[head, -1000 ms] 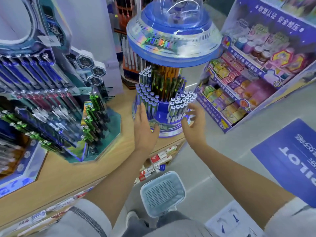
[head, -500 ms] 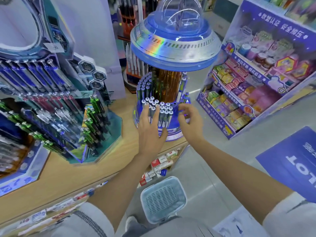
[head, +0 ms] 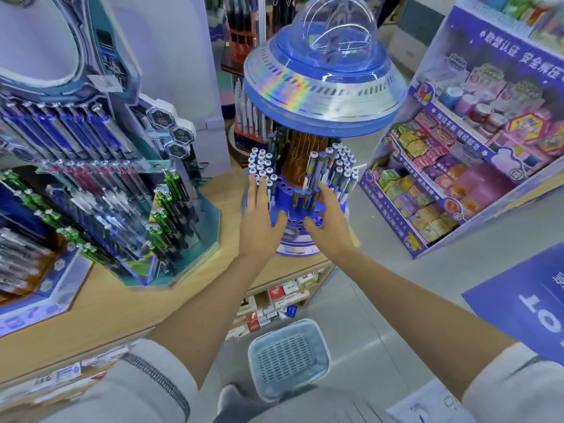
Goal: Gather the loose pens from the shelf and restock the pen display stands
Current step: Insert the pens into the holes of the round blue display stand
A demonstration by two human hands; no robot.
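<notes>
Both grips are bare hands reaching onto the round pen stand [head: 323,96], blue with a shiny saucer-shaped top and a clear dome, which sits on the far corner of the wooden desk [head: 106,306]. The left grip [head: 262,219] is spread flat, back of the hand up, fingers [head: 258,193] straight and laid against the left cluster of pens [head: 259,161]; it has hold of nothing. The right grip [head: 328,222] is just beside it, a narrow gap between the 2. Its fingers are bent, tips in among a few upright pens [head: 300,193], thumb down on the blue tier of small round holes [head: 293,222] that shows between the 2 grips. Whether it has closed on a pen or on the tier I cannot tell. Beyond the right grip and slightly to its right stands the right cluster of pens [head: 343,167], white-capped and upright.

Left of the left grip, on the same desk, a tiered display [head: 183,267] carries slanted rows of green, blue and clear pens. Below both grips, nearer the person, a pale blue basket [head: 288,358] stands on the floor [head: 396,315]. Under the desk edge sit small red and white boxes [head: 279,296]. Well to the right of the right grip a cardboard rack [head: 457,190] is stocked with pink and yellow packets, and nearer the person a blue sign [head: 518,303] bears white letters. Grey sleeves [head: 152,383] end at both elbows.
</notes>
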